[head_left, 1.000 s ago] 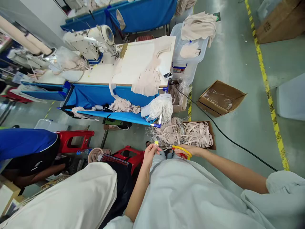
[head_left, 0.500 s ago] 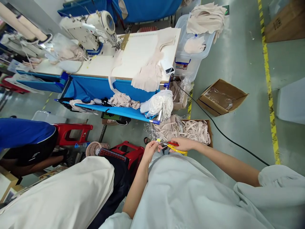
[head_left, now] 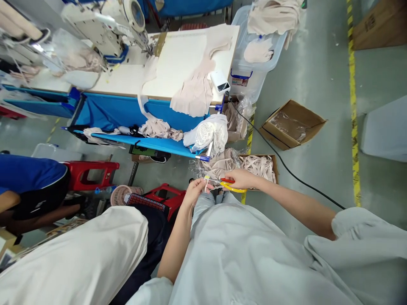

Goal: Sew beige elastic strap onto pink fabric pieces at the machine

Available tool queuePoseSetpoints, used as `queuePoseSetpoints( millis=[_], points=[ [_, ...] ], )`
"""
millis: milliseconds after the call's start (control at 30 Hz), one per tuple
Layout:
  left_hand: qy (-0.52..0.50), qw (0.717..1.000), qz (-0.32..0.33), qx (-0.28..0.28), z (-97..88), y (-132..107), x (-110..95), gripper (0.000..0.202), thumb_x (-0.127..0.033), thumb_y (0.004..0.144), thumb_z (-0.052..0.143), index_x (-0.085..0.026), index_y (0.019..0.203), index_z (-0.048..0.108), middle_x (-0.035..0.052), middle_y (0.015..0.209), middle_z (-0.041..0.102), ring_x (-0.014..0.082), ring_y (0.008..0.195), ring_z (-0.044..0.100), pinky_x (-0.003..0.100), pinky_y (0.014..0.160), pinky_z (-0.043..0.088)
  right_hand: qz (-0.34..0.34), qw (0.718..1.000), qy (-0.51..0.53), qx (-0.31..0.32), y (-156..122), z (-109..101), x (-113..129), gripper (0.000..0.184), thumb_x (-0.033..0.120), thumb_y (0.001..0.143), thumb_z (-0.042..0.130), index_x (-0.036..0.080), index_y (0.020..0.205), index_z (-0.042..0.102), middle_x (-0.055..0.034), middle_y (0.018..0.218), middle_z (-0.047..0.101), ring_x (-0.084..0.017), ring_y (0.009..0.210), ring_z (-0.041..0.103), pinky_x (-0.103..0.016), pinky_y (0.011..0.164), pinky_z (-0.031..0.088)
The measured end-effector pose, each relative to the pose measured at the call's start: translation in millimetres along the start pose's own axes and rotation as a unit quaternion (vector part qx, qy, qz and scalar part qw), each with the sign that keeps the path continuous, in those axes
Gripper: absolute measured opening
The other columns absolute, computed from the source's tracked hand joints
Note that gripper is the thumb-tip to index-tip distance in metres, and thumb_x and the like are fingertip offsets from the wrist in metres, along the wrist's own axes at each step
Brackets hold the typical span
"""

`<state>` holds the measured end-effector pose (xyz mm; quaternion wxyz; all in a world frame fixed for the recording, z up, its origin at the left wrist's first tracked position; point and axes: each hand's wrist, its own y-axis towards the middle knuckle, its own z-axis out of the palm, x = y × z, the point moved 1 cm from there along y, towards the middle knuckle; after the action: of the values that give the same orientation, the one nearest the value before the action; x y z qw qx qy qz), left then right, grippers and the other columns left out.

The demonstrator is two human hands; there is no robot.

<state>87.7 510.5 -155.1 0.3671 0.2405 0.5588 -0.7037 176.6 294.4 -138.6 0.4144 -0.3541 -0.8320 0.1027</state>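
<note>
My left hand (head_left: 194,192) is closed in a pinch on a small white strip (head_left: 207,183) with a yellow patch at its top. It may be a label, but it is too small to be sure. In my right hand (head_left: 241,178) is a pair of scissors (head_left: 233,187) with red and yellow handles, and its fingers are wrapped round them. The blades point left toward the strip, close to my left fingertips. Whether the blades touch the strip I cannot tell. Both hands are held in front of my body, above the floor.
Ahead stands a sewing table (head_left: 187,46) with a sewing machine (head_left: 117,25) and beige fabric pieces (head_left: 197,91). A box of beige straps (head_left: 259,167) lies just beyond my hands. A black cable (head_left: 295,178) crosses the floor by an open carton (head_left: 294,125). Someone in white (head_left: 79,250) is at my left.
The whole view has shifted slightly, and both hands appear a little higher and further left. The white strip shows more plainly at my left fingers. The scissors stay in my right hand.
</note>
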Motion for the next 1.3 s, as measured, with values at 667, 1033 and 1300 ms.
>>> queuePoseSetpoints(
  millis=[667,1033,1300],
  points=[
    [-0.02,0.998,0.01,-0.067,1.3,3,41,0.048,-0.058,0.067,0.077,-0.015,0.084,0.069,0.0056,0.071,0.071,0.0125,0.055,0.056,0.027,0.064,0.044,0.069,0.991,0.056,-0.104,7,-30,-27,0.037,0.055,0.084,0.056,0.018,0.085,0.057,-0.0047,0.078,0.065,-0.017,0.066,0.053,-0.025,0.058,0.032],
    [-0.067,0.992,-0.047,-0.096,-0.6,-19,101,0.058,-0.07,0.063,0.068,-0.016,0.083,0.064,0.002,0.059,0.064,0.0096,0.042,0.044,0.025,0.051,0.032,0.158,0.973,-0.011,-0.17,140,-134,-11,0.034,0.047,0.09,0.062,0.015,0.079,0.062,-0.0029,0.073,0.065,-0.016,0.067,0.06,-0.026,0.06,0.043],
    [-0.103,0.986,-0.085,-0.104,-2.1,-18,114,0.062,-0.078,0.061,0.062,-0.019,0.078,0.059,0.001,0.052,0.06,0.0102,0.04,0.038,0.027,0.048,0.026,0.205,0.954,-0.009,-0.219,278,-206,13,0.025,0.038,0.095,0.061,0.013,0.101,0.064,-0.003,0.092,0.067,-0.014,0.076,0.064,-0.032,0.07,0.056]
  ],
)
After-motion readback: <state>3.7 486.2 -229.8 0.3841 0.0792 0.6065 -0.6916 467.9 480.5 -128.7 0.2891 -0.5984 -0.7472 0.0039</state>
